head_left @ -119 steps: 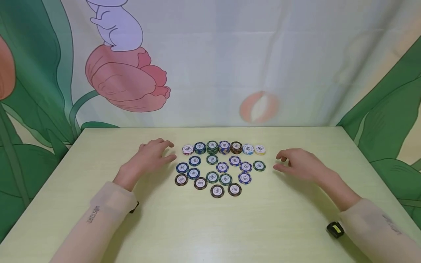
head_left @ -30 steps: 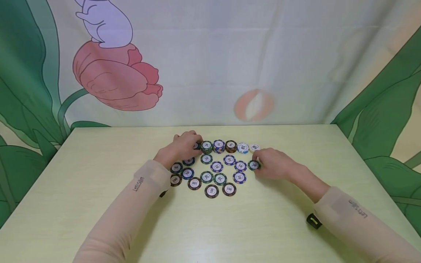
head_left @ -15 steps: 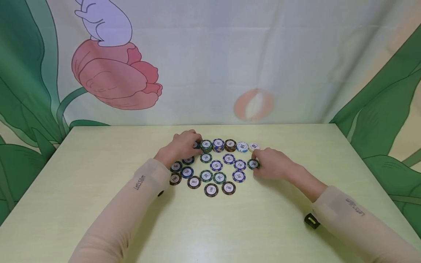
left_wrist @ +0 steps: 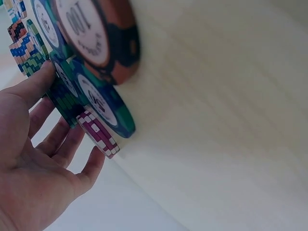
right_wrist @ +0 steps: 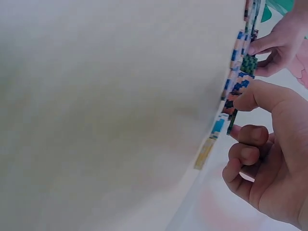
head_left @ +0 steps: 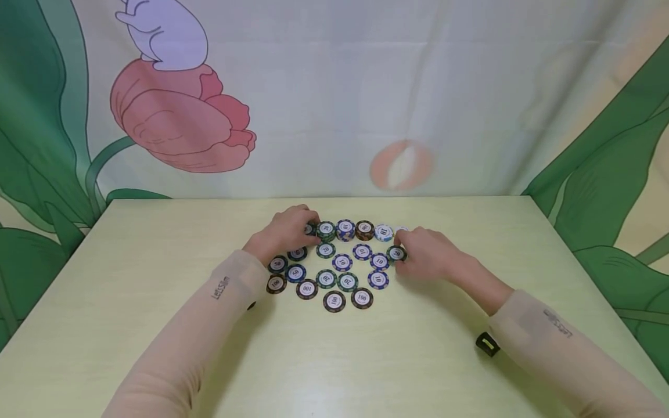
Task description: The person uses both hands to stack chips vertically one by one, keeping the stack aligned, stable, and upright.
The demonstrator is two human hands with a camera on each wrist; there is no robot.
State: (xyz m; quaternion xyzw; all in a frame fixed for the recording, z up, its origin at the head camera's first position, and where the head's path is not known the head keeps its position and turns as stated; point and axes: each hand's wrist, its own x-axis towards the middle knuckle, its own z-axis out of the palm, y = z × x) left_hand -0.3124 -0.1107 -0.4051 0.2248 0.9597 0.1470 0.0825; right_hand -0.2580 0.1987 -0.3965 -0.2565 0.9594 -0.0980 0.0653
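Note:
My left hand (head_left: 284, 229) reaches over the left end of the back row of poker chips. Its thumb and fingers grip a dark stack of 50 chips (head_left: 310, 229). In the left wrist view a purple-and-white chip stack (left_wrist: 98, 134) stands by the little finger. My right hand (head_left: 430, 251) pinches one green 20 chip (head_left: 396, 253) by its edge between thumb and forefinger. In the right wrist view that chip (right_wrist: 232, 122) looks raised off the table. The right hand partly hides the yellow-edged stack (head_left: 401, 231).
Green (head_left: 326, 230), blue (head_left: 345, 230), black-orange (head_left: 364, 230) and light blue (head_left: 384, 233) stacks line the back row. Several single chips lie in front, with 100 chips (head_left: 334, 301) nearest. The pale table (head_left: 334, 371) ends at a printed curtain (head_left: 313, 116).
Both hands came in from the sides to the chips. The right hand took the green 20 chip and has moved it slightly left and back. The left hand stays at the stack of 50 chips.

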